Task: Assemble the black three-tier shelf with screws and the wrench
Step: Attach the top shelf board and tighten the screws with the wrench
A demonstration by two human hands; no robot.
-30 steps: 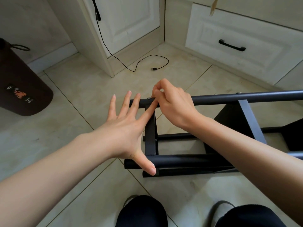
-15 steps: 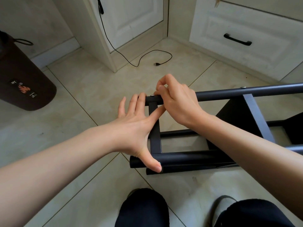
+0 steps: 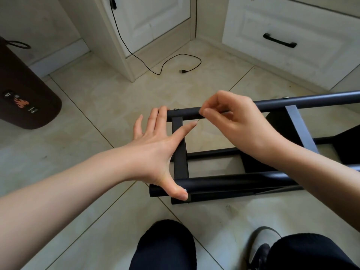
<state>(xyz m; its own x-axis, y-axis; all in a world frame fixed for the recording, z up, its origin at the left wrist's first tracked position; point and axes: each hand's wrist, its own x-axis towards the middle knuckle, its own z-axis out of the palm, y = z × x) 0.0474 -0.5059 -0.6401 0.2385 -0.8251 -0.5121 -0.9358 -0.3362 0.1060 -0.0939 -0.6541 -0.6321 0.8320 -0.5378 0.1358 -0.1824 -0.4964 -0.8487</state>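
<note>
The black metal shelf frame (image 3: 229, 182) lies on its side on the pale tiled floor (image 3: 97, 98), with the left hand (image 3: 155, 145) flat and spread against its end, fingers straight, while the right hand (image 3: 233, 117) pinches something too small to tell, just beside the top black round bar (image 3: 292, 103). To do this step well, I think the flat hand should hold the frame steady while the small silver screw (image 3: 176, 109) gets turned tight and straight. Around it are white cupboard doors (image 3: 155, 20), a thin black cable (image 3: 165, 63) and a dark brown round bin (image 3: 25, 98).
</note>
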